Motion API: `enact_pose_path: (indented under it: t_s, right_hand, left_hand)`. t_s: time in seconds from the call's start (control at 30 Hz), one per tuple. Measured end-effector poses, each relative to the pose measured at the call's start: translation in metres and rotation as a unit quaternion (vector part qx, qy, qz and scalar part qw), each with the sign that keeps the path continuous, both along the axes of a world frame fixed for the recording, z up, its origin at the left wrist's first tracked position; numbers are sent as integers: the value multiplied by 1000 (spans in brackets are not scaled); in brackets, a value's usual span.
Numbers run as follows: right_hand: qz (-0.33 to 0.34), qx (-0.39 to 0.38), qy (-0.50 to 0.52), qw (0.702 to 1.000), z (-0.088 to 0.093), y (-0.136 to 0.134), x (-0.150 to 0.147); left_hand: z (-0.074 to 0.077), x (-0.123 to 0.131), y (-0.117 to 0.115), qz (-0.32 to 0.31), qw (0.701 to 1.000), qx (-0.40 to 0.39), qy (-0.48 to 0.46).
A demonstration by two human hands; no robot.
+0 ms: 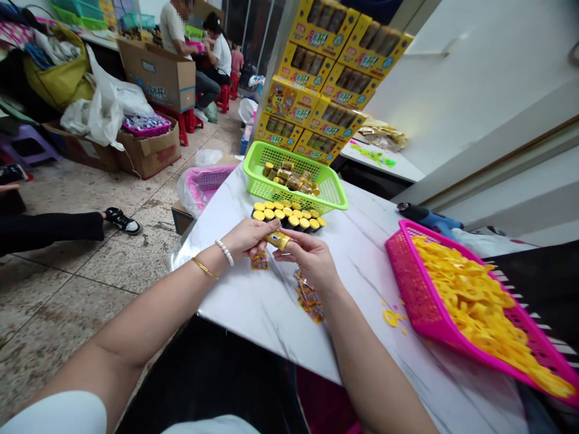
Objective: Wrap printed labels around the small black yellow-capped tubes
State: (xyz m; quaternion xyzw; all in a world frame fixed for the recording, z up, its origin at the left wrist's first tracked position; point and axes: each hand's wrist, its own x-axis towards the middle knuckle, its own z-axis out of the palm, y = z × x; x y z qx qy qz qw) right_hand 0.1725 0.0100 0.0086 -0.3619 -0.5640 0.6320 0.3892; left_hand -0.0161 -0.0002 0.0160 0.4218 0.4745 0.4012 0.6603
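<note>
A yellow printed cylinder (277,240) is held on its side.

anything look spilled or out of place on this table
Slightly: a yellow ring and a few small yellow bits lie loose on the white table beside the pink basket. They look like strays, since similar yellow pieces fill that basket.

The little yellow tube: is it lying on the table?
No, the left hand and right hand hold the tube above the table.
</note>
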Motion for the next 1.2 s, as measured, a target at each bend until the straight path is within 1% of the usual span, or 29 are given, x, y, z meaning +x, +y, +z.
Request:
enact_pose_path:
  t_s: [0.07,0.13,0.2,0.37,0.5,0.6,0.7,0.77,0.87,1.0,1.1,1.13,1.17,1.2]
  right_hand:
    - [-24,15,-4,1000,-3,-1,0]
    - [-56,24,-4,998,-5,-1,-1]
    - [-82,51,2,995,-5,-1,-3]
    - [-101,164,22,981,-3,-6,-9]
    - [-124,206,18,970,-4,-12,-12]
    - [-118,266,-34,956,-1,-12,-9]
    - [-72,324,-117,936,4,-12,-5]
    - [-61,363,-168,915,8,-13,-3]
    - [-83,413,-199,885,11,-14,-2]
    - [-132,448,-179,866,12,-15,-1]
    - [-159,459,-184,855,10,-13,-1]
    - [-165,449,-182,859,9,-12,-1]
    - [-171,429,-170,871,7,-11,-2]
    - [-174,395,-147,890,5,-10,-3]
  left_hand:
    - [2,0,-1,0,1000,-6,-8]
    - [4,-1,-2,-23,999,1,-45]
    - [6,-1,-3,-46,997,7,-64]
    - [6,3,-4,-49,998,-24,-13]
    - [4,6,-2,-37,998,-38,-20]
    - [2,6,-1,-3,999,-39,-15]
    - [1,6,-1,26,999,-22,3]
    - [2,7,-2,28,999,-5,25]
    - [3,8,-5,12,999,2,42]
    - [7,9,-5,-4,1000,-12,17]
    - [9,9,-5,11,1000,-10,-11]
    - [9,9,-4,17,1000,-7,-16]
    - [8,9,-4,22,1000,-2,-21]
    - [8,10,-4,27,999,7,-25]
